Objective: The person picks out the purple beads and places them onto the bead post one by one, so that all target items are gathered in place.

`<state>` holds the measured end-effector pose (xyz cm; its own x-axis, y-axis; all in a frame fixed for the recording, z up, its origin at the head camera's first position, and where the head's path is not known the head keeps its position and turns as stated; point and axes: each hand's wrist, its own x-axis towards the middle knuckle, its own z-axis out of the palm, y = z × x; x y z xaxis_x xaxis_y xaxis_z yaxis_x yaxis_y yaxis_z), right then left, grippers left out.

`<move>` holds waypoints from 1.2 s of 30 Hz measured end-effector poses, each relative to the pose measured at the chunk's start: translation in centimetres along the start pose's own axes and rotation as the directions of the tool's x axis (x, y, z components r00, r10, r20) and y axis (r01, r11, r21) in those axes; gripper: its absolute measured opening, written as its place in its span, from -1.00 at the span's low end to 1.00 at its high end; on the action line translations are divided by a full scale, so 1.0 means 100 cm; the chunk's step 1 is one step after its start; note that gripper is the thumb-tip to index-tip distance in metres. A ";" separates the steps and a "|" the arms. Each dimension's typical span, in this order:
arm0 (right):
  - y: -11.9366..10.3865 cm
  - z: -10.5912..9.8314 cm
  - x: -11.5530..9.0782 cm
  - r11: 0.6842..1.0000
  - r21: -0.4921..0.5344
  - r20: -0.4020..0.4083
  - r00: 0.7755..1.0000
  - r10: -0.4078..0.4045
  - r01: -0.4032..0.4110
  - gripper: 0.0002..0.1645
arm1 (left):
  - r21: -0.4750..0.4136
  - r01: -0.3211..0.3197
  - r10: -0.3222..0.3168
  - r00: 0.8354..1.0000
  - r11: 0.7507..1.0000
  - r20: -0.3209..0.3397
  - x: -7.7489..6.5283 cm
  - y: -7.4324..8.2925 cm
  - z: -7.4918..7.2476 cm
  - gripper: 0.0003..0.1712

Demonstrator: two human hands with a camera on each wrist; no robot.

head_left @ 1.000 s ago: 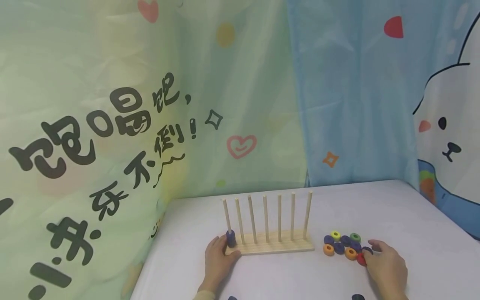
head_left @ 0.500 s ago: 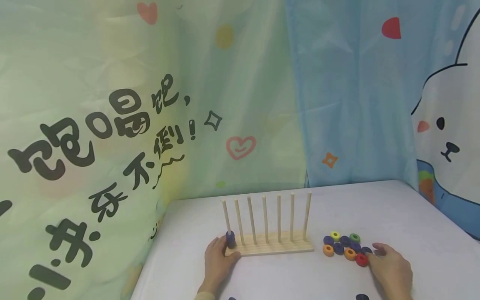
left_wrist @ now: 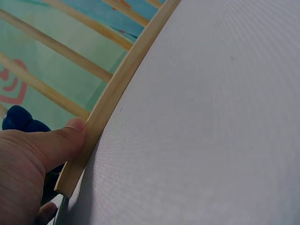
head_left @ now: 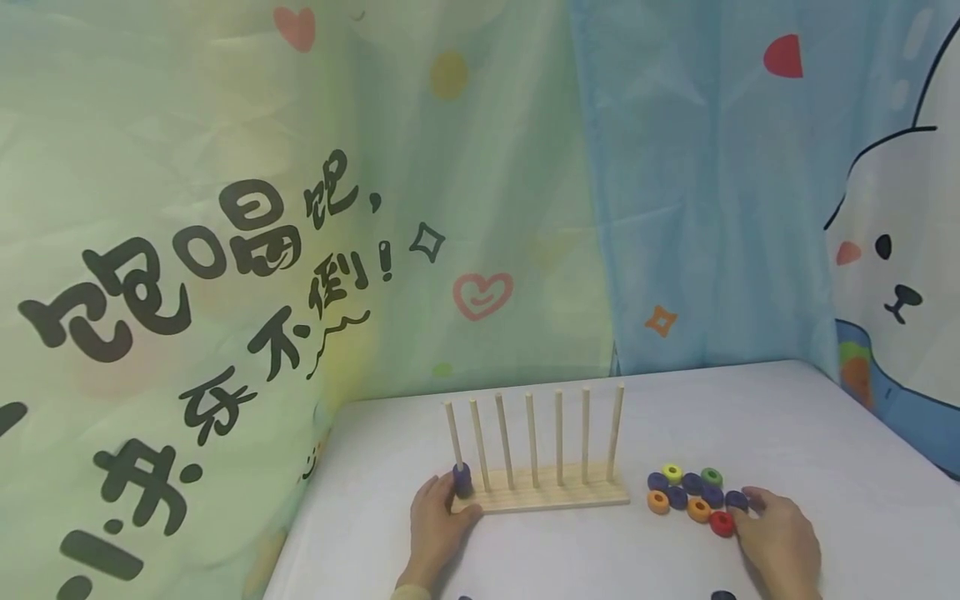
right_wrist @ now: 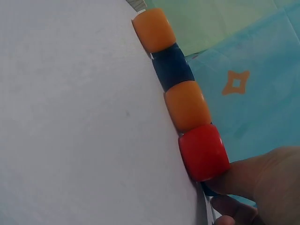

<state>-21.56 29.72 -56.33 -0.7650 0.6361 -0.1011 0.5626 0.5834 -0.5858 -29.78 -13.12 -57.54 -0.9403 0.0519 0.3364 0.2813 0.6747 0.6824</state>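
My left hand (head_left: 438, 517) grips the left end of a wooden peg rack (head_left: 543, 492), thumb on the front edge of its base. Dark blue beads (head_left: 462, 481) are stacked on the leftmost peg, beside the fingers. To the right of the rack, my right hand (head_left: 780, 533) pinches a dark blue bead (head_left: 737, 500) at the right end of a bead cluster, between thumb and fingers. A red bead (head_left: 722, 523) lies right at the thumb. In the right wrist view the red bead (right_wrist: 204, 152) partly hides the pinched blue one.
Orange beads (head_left: 658, 502), more dark blue beads (head_left: 677, 497), a yellow bead (head_left: 672, 473) and a green bead (head_left: 712, 477) lie close together on the white table (head_left: 570, 558). A printed curtain (head_left: 480, 208) hangs behind. Dark objects (head_left: 723, 595) show at the bottom edge.
My right hand drew slightly right off the red bead, then came in on the blue bead, which sits slightly farther right now. The left hand has stayed on the rack.
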 end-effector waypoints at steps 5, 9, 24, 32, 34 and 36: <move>0.001 0.000 0.000 1.000 -0.003 -0.010 1.000 0.006 -0.006 -0.38 | -0.001 0.025 -0.025 1.000 1.000 0.012 -0.001 -0.001 0.000 -0.31; 0.002 -0.001 -0.001 0.999 0.040 -0.057 0.998 0.018 -0.016 -0.40 | 0.004 0.035 -0.036 0.999 0.999 0.015 -0.002 0.000 0.000 -0.30; -0.019 -0.003 -0.014 0.958 0.280 -0.179 0.984 -0.018 0.068 -0.38 | 0.006 0.040 -0.041 0.999 0.999 0.010 0.000 0.001 0.001 -0.26; -0.035 0.003 -0.028 0.938 0.301 -0.194 0.974 -0.118 0.174 -0.42 | -0.004 0.054 -0.054 0.998 0.999 0.009 0.000 -0.002 0.002 -0.26; -0.038 0.005 -0.032 0.933 0.294 -0.185 0.970 -0.157 0.208 -0.43 | -0.007 0.057 -0.057 0.998 0.998 0.009 0.000 -0.002 0.002 -0.25; -0.042 0.006 -0.035 0.929 0.284 -0.177 0.965 -0.192 0.236 -0.43 | -0.010 0.061 -0.061 0.998 0.998 0.011 0.000 -0.001 0.002 -0.25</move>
<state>-21.43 24.77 -53.99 -0.7908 0.5916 0.1568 0.2527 0.5490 -0.7967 -29.89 -13.05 -57.75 -0.9577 0.0186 0.2873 0.2254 0.6691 0.7082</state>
